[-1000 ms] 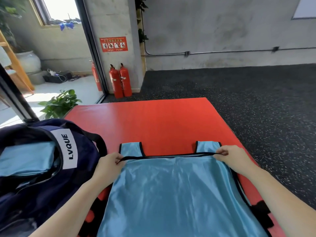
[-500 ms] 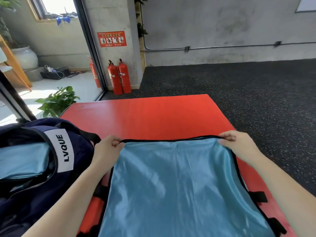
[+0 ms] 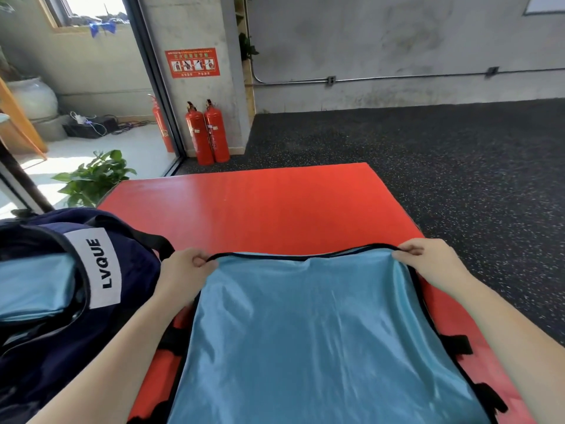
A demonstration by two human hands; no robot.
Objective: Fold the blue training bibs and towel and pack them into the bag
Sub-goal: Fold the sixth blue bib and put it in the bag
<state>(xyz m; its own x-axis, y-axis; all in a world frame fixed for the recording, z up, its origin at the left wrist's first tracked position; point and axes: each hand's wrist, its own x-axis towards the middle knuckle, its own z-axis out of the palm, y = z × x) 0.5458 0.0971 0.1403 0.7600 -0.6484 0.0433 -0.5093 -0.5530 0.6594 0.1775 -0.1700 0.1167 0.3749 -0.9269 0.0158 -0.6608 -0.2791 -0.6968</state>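
The shoulder straps seen a second ago have been covered: the blue training bib (image 3: 315,332) on the red mat (image 3: 269,209) is folded over. Its far edge is pinched by the left hand (image 3: 183,270) and right hand (image 3: 428,261), fingers curled. Another fold is judged necessary before it is packed into the navy bag (image 3: 61,301) at left.

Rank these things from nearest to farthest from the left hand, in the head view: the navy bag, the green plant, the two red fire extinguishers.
Measured from the left hand:
1. Navy bag: right beside the hand, on its left.
2. Green plant: beyond the bag, near the glass door.
3. Two red fire extinguishers: farthest, standing against the concrete pillar.
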